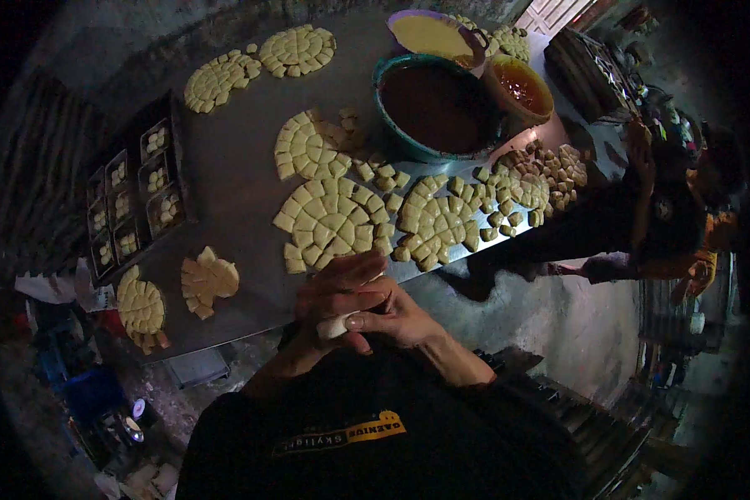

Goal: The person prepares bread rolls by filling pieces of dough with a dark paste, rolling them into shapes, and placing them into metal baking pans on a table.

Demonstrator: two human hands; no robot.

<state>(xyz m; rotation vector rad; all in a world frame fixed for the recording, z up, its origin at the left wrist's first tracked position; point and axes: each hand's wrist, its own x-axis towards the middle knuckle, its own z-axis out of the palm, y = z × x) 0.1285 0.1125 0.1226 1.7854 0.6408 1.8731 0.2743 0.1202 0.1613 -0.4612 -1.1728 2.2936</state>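
My left hand (321, 296) and my right hand (396, 321) are closed together around a small pale lump of dough (335, 325) above the table's front edge, with my right thumb lying against it. Just beyond my hands lies a scored round of dough (329, 225), cut into several small pieces. To its right are more cut pieces (437, 221) along the edge, and behind it another broken round (304, 146). Two smaller scored portions of dough (212, 275) (140, 308) lie at the front left of the steel table (217, 179).
Behind are a teal basin (433, 104) of dark filling and bowls of yellow (425, 37) and amber (521, 87) contents. A dark tray (100, 208) of tins with dough balls sits left, more rounds (296, 50) at the back. People in dark (667, 200) and orange (708, 250) clothing are at right.
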